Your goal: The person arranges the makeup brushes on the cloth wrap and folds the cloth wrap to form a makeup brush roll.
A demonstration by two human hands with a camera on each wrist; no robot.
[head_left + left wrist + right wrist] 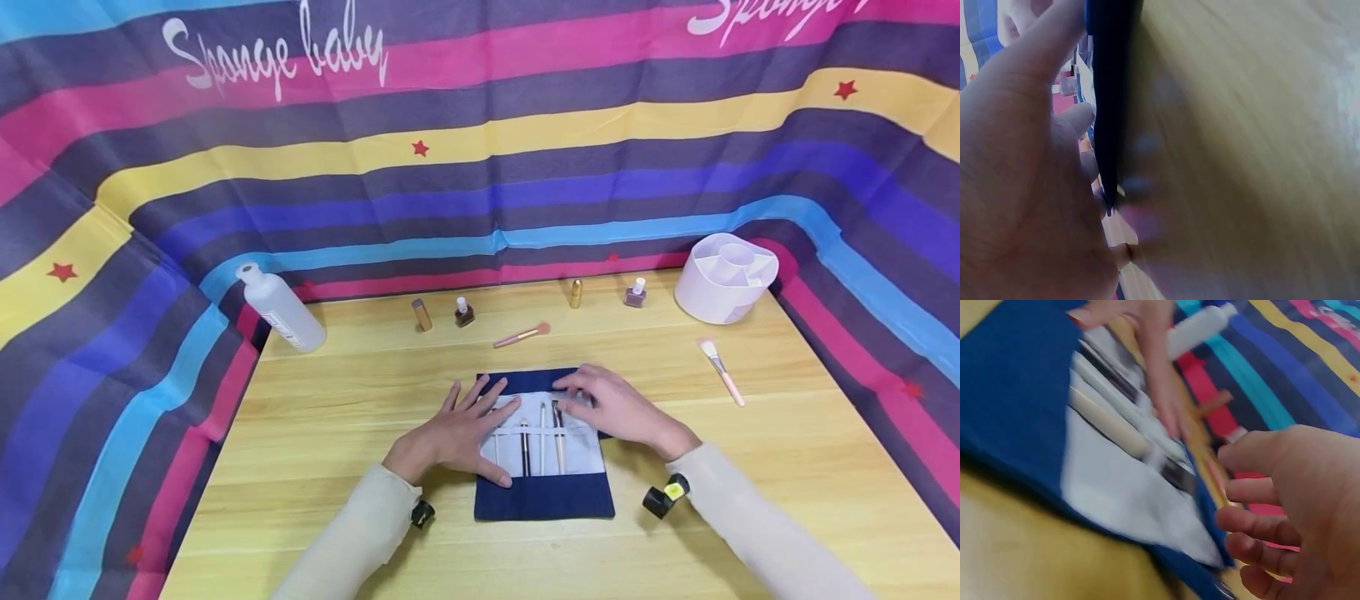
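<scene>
A navy cloth brush roll [543, 498] with a pale lining lies unfolded on the table, several makeup brushes [560, 442] tucked under its white band. My left hand [459, 435] is spread over the roll's left side, fingers apart and thumb near the lower flap. At the upper right corner is my right hand [618, 406], its fingers loosely bent over the top flap. The right wrist view shows nothing held in that right hand [1313, 500], which is beside the roll [1016, 394]. In the left wrist view, the roll's dark edge [1112, 94] runs alongside my palm.
Behind the roll lies a pink brush [521, 335], with a brown tube [422, 315], a gold tube [576, 293] and two small bottles [464, 314] farther back. A white bottle [285, 308] stands back left. A white organizer [712, 292] and another brush [723, 375] are at right.
</scene>
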